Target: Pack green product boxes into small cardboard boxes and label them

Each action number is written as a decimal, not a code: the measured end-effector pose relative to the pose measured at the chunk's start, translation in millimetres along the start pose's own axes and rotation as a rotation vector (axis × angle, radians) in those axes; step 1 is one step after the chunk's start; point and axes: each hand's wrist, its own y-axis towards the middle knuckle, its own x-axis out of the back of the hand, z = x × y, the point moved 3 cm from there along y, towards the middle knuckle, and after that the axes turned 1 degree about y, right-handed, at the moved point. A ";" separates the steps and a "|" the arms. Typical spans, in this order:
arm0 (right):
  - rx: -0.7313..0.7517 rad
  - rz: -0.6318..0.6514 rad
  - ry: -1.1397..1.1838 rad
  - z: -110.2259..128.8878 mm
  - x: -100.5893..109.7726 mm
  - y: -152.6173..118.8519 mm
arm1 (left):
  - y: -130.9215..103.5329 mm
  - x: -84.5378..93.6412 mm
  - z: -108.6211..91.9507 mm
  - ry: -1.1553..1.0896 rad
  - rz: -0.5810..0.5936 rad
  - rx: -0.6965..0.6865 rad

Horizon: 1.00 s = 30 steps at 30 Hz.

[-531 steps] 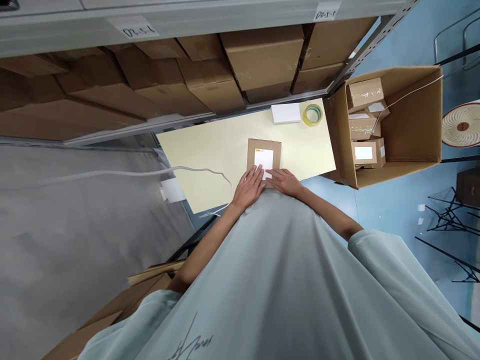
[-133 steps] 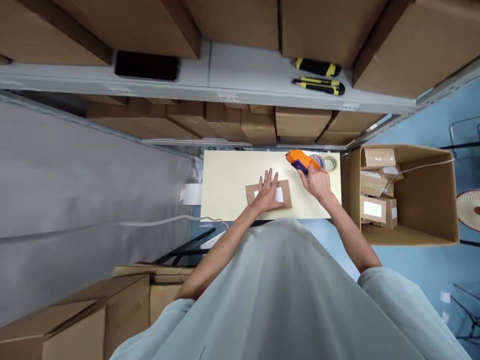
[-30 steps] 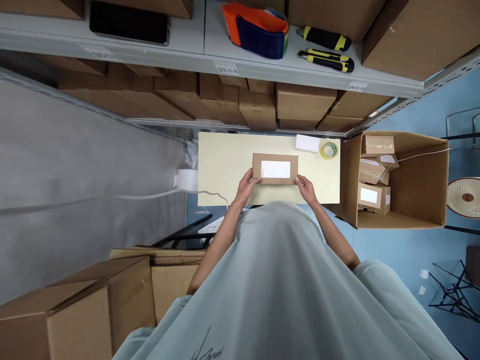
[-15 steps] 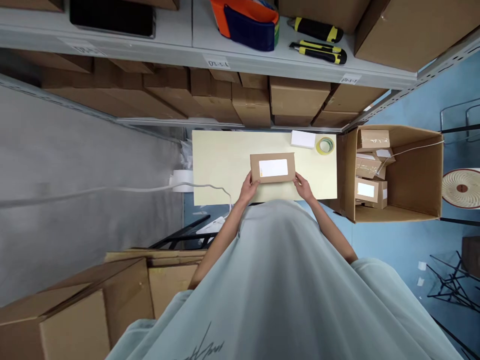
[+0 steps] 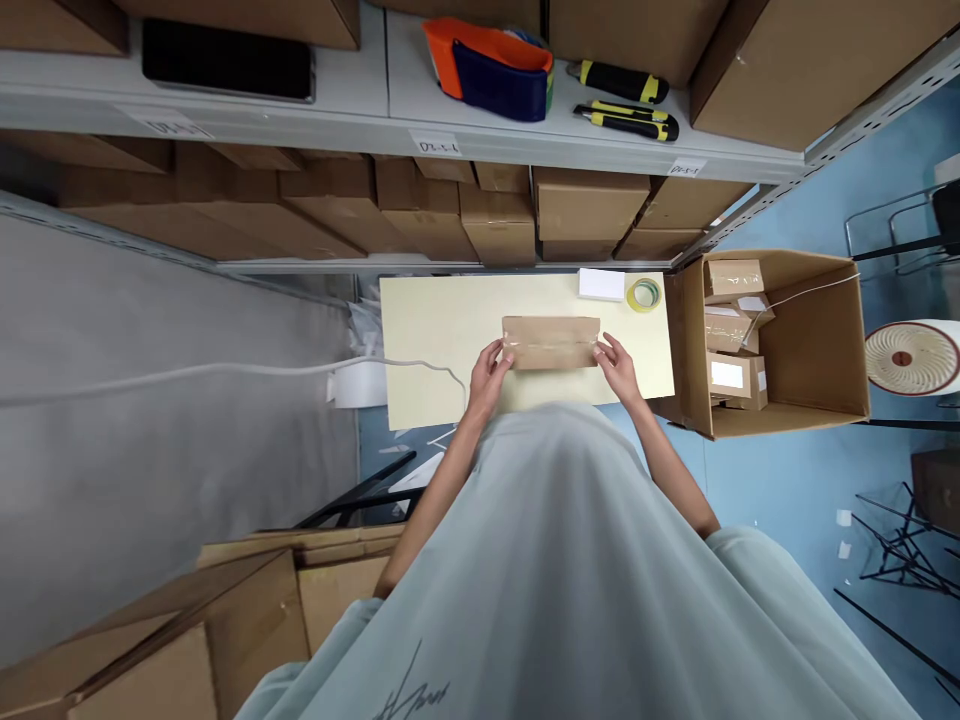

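Note:
A small cardboard box (image 5: 551, 343) is held between my two hands over the pale yellow table (image 5: 435, 320). Its taped side faces me, and no white label shows on it. My left hand (image 5: 491, 372) grips the box's left end, thumb toward the near corner. At the right end, my right hand (image 5: 616, 365) pinches the edge with thumb and fingers. Beyond the box lie a white stack of labels or a white box (image 5: 601, 284) and a roll of tape (image 5: 644, 294), both at the table's far right.
A big open carton (image 5: 810, 415) with several small boxes stands right of the table. Above the table's far side runs a shelf (image 5: 337, 125) with utility knives (image 5: 626, 121), a tape dispenser (image 5: 495, 75) and a phone (image 5: 229, 60). A white cable (image 5: 225, 370) crosses from the left.
The box has been turned over in my hands: its white-labelled face showed before, and now a taped brown side shows. Both hands still hold its ends. The camera view has shifted slightly.

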 end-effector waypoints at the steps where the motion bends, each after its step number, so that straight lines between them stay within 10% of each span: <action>1: 0.013 0.007 0.025 6.6 0.4 0.4 | 1.0 2.0 -7.3 -0.013 0.019 -0.040; 18: -0.110 -0.294 -0.203 9.0 -0.6 -37.1 | 14.0 -2.6 -27.4 0.340 0.072 0.035; 30: -0.077 -0.437 0.085 8.0 80.3 -66.8 | 0.3 -89.3 -52.7 0.380 0.152 -0.079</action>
